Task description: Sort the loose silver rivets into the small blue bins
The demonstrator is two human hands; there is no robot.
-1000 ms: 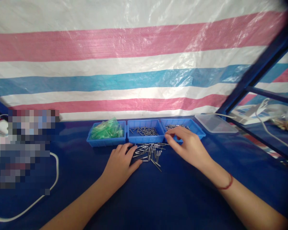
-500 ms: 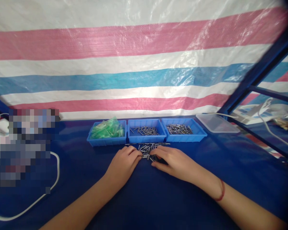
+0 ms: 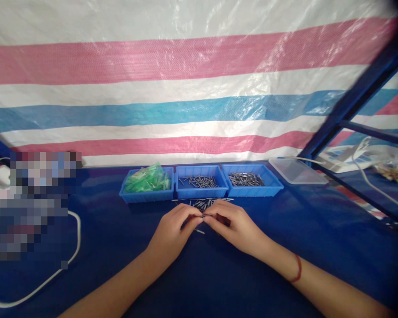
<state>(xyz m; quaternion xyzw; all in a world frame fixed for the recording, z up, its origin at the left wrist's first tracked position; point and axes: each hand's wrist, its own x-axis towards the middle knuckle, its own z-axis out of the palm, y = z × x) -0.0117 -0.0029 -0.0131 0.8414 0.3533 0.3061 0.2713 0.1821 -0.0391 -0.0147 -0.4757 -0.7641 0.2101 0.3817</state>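
Note:
My left hand (image 3: 174, 227) and my right hand (image 3: 235, 223) meet at the fingertips, both pinched on a small dark metal pin (image 3: 206, 215). Just behind the fingers lies a loose pile of metal pins (image 3: 202, 204) on the blue table (image 3: 205, 274), partly covered by my right hand. A single pin (image 3: 199, 231) rests on the table in front of the pinch. Beyond the pile, a middle blue bin (image 3: 201, 193) and a right blue bin (image 3: 254, 191) hold more metal pins.
At the left of the row, another blue bin (image 3: 148, 196) holds green plastic bags (image 3: 149, 177). A clear lid (image 3: 298, 171) lies at the back right. A white cable (image 3: 78, 238) curves across the left side. Striped sheeting (image 3: 185, 57) hangs behind.
Both hands have drawn together from the pile's sides, and a pin is now between their fingertips. One loose pin shows on the table in front of them.

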